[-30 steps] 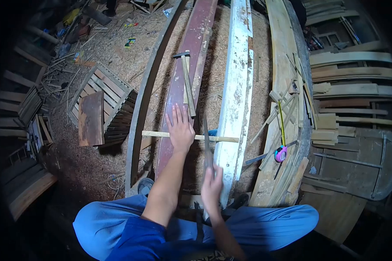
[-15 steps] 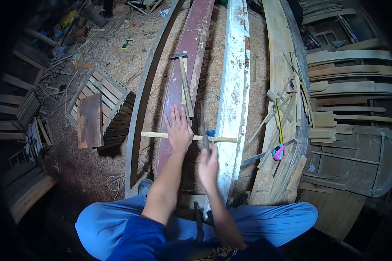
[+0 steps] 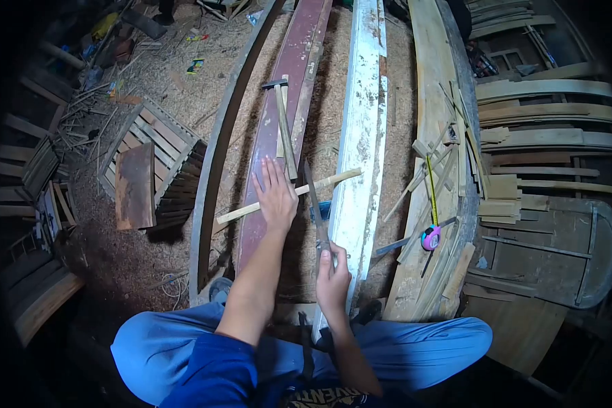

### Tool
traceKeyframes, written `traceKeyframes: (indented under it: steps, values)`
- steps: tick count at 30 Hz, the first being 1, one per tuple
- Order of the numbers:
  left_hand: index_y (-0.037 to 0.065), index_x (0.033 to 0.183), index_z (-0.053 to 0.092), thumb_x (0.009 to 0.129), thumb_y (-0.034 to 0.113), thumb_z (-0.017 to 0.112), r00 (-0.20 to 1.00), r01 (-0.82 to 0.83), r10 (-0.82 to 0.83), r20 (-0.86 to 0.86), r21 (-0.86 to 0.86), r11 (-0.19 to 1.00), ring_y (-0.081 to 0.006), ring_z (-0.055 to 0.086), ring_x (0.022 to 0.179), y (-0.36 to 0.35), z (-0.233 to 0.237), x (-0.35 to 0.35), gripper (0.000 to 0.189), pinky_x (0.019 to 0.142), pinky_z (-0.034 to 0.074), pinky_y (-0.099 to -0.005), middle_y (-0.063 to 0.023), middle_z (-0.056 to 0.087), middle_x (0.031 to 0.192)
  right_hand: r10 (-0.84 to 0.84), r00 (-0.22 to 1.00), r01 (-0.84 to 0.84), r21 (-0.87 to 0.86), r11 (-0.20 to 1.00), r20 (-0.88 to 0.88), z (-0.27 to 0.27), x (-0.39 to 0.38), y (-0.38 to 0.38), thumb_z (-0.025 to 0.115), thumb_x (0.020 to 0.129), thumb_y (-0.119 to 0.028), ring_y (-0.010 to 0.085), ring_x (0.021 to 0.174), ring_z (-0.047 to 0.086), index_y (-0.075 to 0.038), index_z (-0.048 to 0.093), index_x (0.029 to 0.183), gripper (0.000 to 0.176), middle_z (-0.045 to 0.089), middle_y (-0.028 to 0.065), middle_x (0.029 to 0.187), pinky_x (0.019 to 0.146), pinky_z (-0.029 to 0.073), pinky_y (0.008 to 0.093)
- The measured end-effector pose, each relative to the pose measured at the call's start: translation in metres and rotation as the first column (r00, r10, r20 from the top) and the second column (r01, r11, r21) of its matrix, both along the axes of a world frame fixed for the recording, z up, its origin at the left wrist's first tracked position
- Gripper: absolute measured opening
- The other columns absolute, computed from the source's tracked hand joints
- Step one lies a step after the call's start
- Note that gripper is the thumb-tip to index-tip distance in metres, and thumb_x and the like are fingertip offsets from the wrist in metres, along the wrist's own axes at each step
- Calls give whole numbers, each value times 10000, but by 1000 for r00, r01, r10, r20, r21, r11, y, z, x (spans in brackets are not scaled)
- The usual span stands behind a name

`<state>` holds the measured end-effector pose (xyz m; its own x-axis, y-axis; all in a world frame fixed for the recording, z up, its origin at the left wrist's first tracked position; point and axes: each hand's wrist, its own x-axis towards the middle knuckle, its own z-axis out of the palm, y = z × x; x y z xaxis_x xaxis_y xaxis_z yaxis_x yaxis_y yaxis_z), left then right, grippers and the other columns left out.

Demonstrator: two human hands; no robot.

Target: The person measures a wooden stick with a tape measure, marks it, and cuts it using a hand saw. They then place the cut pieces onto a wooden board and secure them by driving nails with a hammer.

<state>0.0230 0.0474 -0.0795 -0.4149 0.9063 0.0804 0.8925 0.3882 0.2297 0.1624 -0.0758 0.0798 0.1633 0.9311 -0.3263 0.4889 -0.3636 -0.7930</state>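
Note:
My left hand (image 3: 277,197) lies flat with its fingers stretched out, pressing a thin wooden stick (image 3: 334,179) onto the red plank (image 3: 258,226). The stick slants across the gap, and its right end rests on the white, worn plank (image 3: 353,204). My right hand (image 3: 332,279) is closed around the handle of a handsaw (image 3: 313,200). Its narrow blade, seen nearly edge-on, points away from me and crosses the stick to the right of my left hand. Just beyond my left fingertips, a hammer (image 3: 283,122) lies on the red plank beside a short wood strip (image 3: 280,146).
A pink tape measure (image 3: 430,238) with its yellow blade drawn out lies among wood strips on the pale plank (image 3: 432,61) at right. A slatted wooden crate (image 3: 166,146) stands at left. A blue object (image 3: 325,210) shows under the saw. Shavings cover the floor.
The stick has turned from nearly level to slanting, its right end now farther from me. My right hand and the saw have drawn back towards me. My left hand stays on the stick.

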Motion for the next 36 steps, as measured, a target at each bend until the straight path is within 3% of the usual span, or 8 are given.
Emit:
traceKeyframes:
  steps: [4,9,18,20,26,27,31,36]
  values:
    - [-27,1564,405,1003,260,450,1000,-1,1,6,39,999,-298,212,1600,3,5,-2,631,1302,105,-537,-183,295,1699,36,999,-37,68,997,26,-1,5,-3,540,1087,-270,414,957,723,-9,598,1276,327,733,247,1041,844,541,475]
    - [-33,1582,368,1027,273,425,996,44,-46,76,31,999,-309,185,1609,-10,-6,0,636,1304,80,-542,-192,270,1707,25,1000,-24,-52,998,8,21,11,-16,514,1099,-275,436,980,716,-25,581,1294,324,727,259,1037,852,535,492]
    - [-57,1594,329,1040,328,414,992,54,-49,117,-36,998,-350,165,1609,-29,7,-10,680,1308,60,-521,-244,236,1705,81,995,-81,2,997,62,41,21,-42,503,1099,-288,483,1002,694,-25,572,1333,359,714,282,1053,890,519,519]
    - [-40,1598,337,1035,326,421,992,62,-61,115,-8,998,-363,166,1606,-29,5,-12,677,1305,58,-541,-249,228,1706,73,997,-68,-126,990,35,46,24,-39,495,1098,-290,503,1015,681,-23,568,1349,374,713,288,1062,894,515,533]
    - [-9,1611,329,1021,301,444,991,106,-99,92,-76,992,-384,142,1608,-28,12,-8,676,1289,66,-595,-255,196,1712,143,981,-131,-92,987,131,45,13,-1,492,1092,-282,508,994,675,-42,582,1291,325,712,274,1001,838,519,542]
    - [5,1612,335,1017,296,459,990,102,-96,103,-48,994,-375,135,1612,-28,10,-8,673,1287,58,-603,-254,199,1711,155,972,-125,-167,978,176,39,4,15,493,1088,-289,509,988,672,-44,582,1233,299,702,279,986,821,514,552]
    - [83,1624,349,1008,303,486,995,86,-80,55,-115,990,-335,122,1622,-26,11,-10,668,1269,39,-662,-202,182,1732,123,990,-115,-127,985,63,-4,-15,39,545,1073,-290,508,973,674,-30,578,1221,300,693,285,976,815,519,538]
    - [93,1628,345,999,305,506,995,80,-71,64,-156,984,-327,119,1623,-30,15,-11,683,1268,32,-670,-191,175,1736,110,990,-99,-124,987,86,43,16,-8,558,1070,-295,508,985,673,-7,576,1248,339,680,313,1023,841,523,527]
